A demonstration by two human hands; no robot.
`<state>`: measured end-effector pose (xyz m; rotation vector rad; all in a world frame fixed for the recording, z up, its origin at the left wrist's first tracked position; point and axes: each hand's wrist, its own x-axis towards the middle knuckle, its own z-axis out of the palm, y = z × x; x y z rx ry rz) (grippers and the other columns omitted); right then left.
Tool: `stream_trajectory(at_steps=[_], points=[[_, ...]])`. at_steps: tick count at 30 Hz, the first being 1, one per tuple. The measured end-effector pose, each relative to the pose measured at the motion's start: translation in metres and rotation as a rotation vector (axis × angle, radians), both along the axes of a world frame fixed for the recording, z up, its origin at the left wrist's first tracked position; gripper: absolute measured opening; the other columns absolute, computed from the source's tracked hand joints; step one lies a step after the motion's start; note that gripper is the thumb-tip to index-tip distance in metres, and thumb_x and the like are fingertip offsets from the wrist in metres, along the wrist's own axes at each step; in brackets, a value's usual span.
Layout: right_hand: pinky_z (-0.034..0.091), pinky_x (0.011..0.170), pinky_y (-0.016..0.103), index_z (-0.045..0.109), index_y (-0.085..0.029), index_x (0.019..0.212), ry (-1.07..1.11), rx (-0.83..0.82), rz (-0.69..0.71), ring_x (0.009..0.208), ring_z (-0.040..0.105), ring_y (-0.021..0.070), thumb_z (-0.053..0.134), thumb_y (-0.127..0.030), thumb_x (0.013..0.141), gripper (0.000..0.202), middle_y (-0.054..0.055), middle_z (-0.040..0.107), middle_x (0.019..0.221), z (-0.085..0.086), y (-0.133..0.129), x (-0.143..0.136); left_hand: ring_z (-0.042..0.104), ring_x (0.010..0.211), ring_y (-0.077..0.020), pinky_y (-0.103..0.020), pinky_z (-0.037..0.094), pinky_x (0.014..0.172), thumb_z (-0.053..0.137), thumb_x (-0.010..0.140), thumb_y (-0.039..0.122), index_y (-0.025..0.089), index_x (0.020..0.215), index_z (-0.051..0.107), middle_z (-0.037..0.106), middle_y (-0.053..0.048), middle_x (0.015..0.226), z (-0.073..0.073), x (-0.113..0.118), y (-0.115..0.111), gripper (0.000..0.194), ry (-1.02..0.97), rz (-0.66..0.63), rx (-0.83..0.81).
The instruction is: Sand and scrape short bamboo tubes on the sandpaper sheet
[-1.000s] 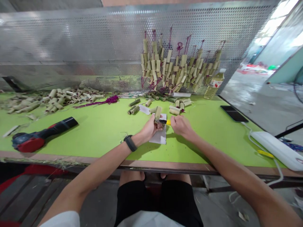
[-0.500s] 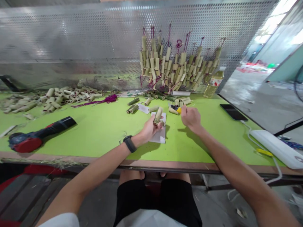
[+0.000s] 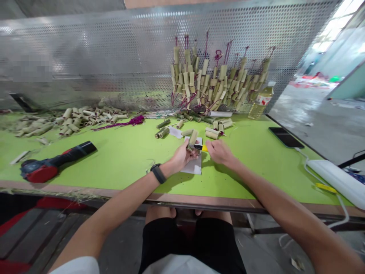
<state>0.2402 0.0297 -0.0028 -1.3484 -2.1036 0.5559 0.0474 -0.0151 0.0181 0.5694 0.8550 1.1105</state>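
Observation:
My left hand (image 3: pixel 180 156) is closed around a short bamboo tube (image 3: pixel 193 137), held tilted with its upper end pointing away from me. My right hand (image 3: pixel 219 152) grips the yellow handle of what looks like a utility knife (image 3: pixel 200 147). The knife's black front end meets the tube's lower part at my left fingers; its blade is too small to make out. Beneath my left hand lies a white sheet of paper (image 3: pixel 194 167). Several cut bamboo pieces (image 3: pixel 211 134) rest just beyond my hands.
A power tool (image 3: pixel 45 167) lies at left, before a bamboo heap (image 3: pixel 71 121) and purple string (image 3: pixel 135 120). Strung bamboo bundles (image 3: pixel 211 80) hang on the perforated metal panel (image 3: pixel 128 53). An oil bottle (image 3: pixel 261 101), phone (image 3: pixel 285 137) and white power strip (image 3: pixel 339 179) are at right.
My right hand has moved left and slightly down, bringing the knife from beside the loose pieces to the bamboo tube in my left hand. The view has shifted slightly.

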Motion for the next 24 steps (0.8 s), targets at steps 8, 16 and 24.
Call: stream_trajectory(at_steps=[8, 16, 24], points=[[0.021, 0.042, 0.03, 0.039, -0.029, 0.057, -0.022, 0.107, -0.114, 0.039, 0.033, 0.0118, 0.045, -0.024, 0.115, 0.059, -0.004, 0.033, 0.047, 0.001, 0.0, -0.008, 0.045, 0.047, -0.0125, -0.02, 0.051, 0.058, 0.039, 0.13, 0.042, 0.016, 0.094, 0.071, 0.044, 0.007, 0.055, -0.008, -0.001, 0.006, 0.055, 0.035, 0.071, 0.093], [0.032, 0.049, 0.032, 0.051, -0.028, 0.059, -0.057, 0.213, -0.546, 0.045, 0.044, 0.0181, 0.039, -0.032, 0.118, 0.06, 0.0, 0.04, 0.049, 0.022, 0.025, 0.044, 0.049, 0.049, -0.0139, -0.024, 0.06, 0.065, 0.035, 0.13, 0.038, 0.012, 0.104, 0.079, 0.048, 0.005, 0.056, -0.015, 0.005, -0.009, 0.057, 0.088, -0.065, 0.167], [0.029, 0.049, 0.031, 0.042, -0.028, 0.057, -0.048, 0.063, -0.266, 0.045, 0.038, 0.0148, 0.04, -0.045, 0.122, 0.067, -0.002, 0.039, 0.05, 0.008, 0.012, 0.013, 0.075, 0.075, -0.02, -0.03, 0.064, 0.075, 0.032, 0.129, 0.033, 0.015, 0.095, 0.073, 0.077, -0.011, 0.084, -0.001, -0.003, 0.003, 0.056, -0.039, 0.02, 0.013]])
